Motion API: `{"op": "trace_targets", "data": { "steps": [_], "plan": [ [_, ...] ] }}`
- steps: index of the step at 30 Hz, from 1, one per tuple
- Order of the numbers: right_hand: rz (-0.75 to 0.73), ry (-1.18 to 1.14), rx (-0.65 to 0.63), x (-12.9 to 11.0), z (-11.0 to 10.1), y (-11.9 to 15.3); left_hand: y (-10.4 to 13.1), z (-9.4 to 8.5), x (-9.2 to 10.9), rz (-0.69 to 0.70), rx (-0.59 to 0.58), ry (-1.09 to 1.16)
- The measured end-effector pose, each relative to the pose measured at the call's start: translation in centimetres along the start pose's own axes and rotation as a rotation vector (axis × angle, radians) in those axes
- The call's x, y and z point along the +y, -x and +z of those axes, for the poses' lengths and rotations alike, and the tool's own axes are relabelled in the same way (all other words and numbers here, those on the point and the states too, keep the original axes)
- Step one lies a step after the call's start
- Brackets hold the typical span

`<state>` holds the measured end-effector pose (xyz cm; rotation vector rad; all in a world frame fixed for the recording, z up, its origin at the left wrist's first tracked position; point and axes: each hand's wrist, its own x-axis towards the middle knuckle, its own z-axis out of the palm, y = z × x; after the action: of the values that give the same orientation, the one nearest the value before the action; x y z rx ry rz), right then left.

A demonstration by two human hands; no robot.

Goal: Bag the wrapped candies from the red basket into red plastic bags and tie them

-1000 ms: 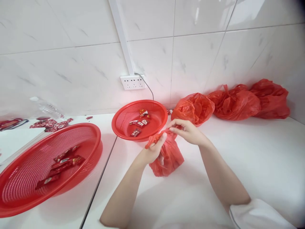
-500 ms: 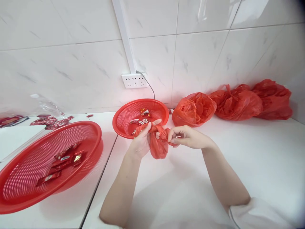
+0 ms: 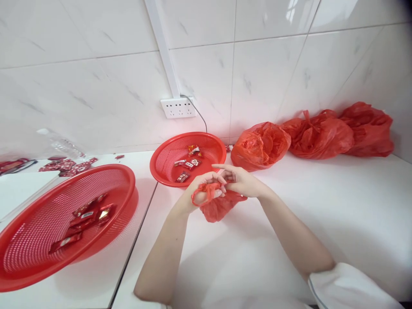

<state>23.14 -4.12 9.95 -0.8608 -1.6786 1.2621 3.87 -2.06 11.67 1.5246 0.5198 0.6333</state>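
Note:
Above the white table, in front of the smaller basket, both hands work on a thin red plastic bag (image 3: 219,209). Its upper part loops around the thumb of my left hand (image 3: 196,189), whose fingers curl over the gathered plastic. My right hand (image 3: 243,181) meets the left from the other side, fingers bent onto the bag's top and the index finger stretched out. The bag's lower part hangs slack below the hands. Just beyond them stands the small red basket (image 3: 157,161), holding a few wrapped packets (image 3: 194,150).
A large red basket (image 3: 130,180) with several shiny packets (image 3: 85,219) stands at the left. Along the wall at right sit three red plastic bags (image 3: 260,146). A clear plastic bottle (image 3: 62,145) and scattered packets (image 3: 69,166) lie back left. A power strip (image 3: 178,107) is on the wall.
My right hand has moved in against the left, over the bag's top. The bag's upper part now wraps the left thumb, and the hanging part has shifted slightly lower. The view has tilted a little.

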Motion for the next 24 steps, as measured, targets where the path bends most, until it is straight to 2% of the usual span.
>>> {"op": "trace_targets", "data": {
  "steps": [4, 6, 9, 11, 16, 19, 21, 24],
  "plan": [
    [0.024, 0.005, 0.028, 1.5, 0.2, -0.3, 0.1, -0.3, -0.1, 0.01, 0.05, -0.212],
    [0.034, 0.015, 0.044, 1.6, 0.2, -0.1, 0.1, -0.2, -0.3, 0.073, 0.152, -0.39],
    [0.057, 0.04, 0.102, 1.4, 0.1, 0.3, -0.1, 0.4, -1.0, 0.232, 0.367, -0.666],
    [0.072, 0.019, 0.102, 1.2, 0.1, 0.7, -0.4, 0.8, -1.7, 0.304, 0.44, -0.759],
    [0.19, -0.229, -0.027, 1.1, -0.2, 1.5, -1.0, 1.4, -2.8, 0.41, 0.451, -0.593],
    [0.223, -0.291, 0.026, 1.2, -0.4, 1.9, -1.1, 1.4, -2.7, 0.464, 0.464, -0.505],
    [0.236, -0.327, 0.046, 1.3, -0.4, 2.1, -1.2, 1.2, -2.5, 0.496, 0.426, -0.511],
    [0.263, -0.398, 0.004, 1.4, -0.3, 2.4, -1.3, 1.0, -2.4, 0.518, 0.334, -0.497]
  ]
}}
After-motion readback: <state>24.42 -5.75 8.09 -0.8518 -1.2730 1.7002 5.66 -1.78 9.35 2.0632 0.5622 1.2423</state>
